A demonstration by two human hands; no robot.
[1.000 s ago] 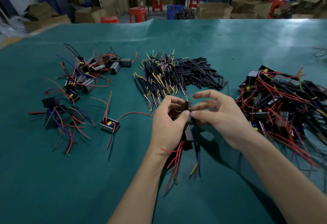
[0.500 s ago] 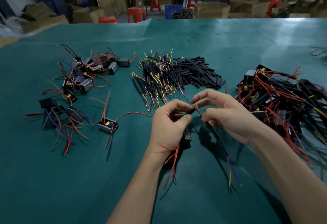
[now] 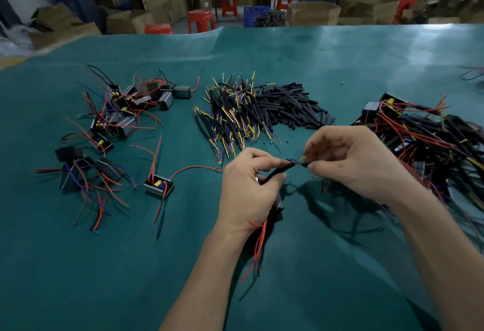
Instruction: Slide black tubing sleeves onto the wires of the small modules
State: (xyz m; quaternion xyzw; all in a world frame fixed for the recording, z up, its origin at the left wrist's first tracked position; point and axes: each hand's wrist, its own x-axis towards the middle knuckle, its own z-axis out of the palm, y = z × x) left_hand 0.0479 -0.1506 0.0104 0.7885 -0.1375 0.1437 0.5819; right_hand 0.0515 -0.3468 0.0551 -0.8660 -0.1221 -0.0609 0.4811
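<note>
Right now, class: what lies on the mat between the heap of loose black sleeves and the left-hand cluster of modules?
A pile of sleeved yellow and blue wires, seen in the head view.

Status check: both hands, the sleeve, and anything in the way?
Left hand pinches black sleeve, module tucked under palm. Right hand pinches wire ends at sleeve mouth. Nothing between the hands; loose sleeve pile lies beyond.

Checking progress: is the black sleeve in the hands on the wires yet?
On: yellow and blue wire tips poke out of the sleeve end.
</note>
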